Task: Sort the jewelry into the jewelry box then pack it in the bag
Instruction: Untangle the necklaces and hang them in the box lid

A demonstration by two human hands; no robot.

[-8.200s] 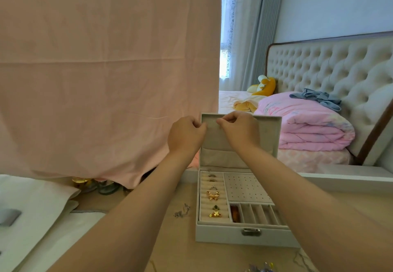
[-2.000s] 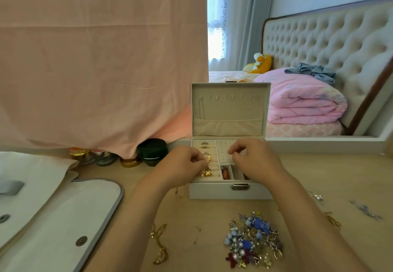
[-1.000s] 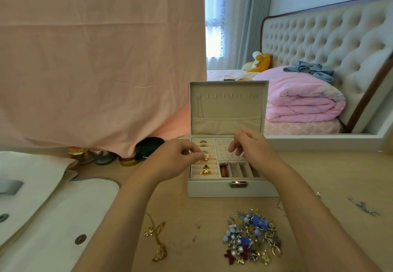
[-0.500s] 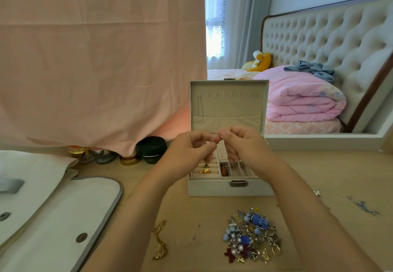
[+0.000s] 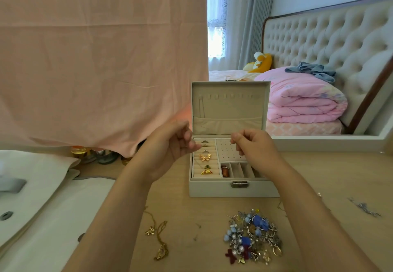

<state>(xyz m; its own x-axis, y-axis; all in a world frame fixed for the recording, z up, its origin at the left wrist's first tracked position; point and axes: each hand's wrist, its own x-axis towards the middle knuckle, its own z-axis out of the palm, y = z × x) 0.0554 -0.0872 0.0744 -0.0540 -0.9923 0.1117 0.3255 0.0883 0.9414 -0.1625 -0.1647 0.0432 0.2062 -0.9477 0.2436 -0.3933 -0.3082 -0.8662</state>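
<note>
Fingers (image 5: 238,139) curl above jewelry box (image 5: 212,190) holding rings (image 5: 205,157).

Pink sheet (image 5: 95,59), quilt (image 5: 302,99), plush (image 5: 262,62)

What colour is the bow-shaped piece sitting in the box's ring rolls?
Gold. The bow-shaped piece in the jewelry box shows best in the head view.
</note>
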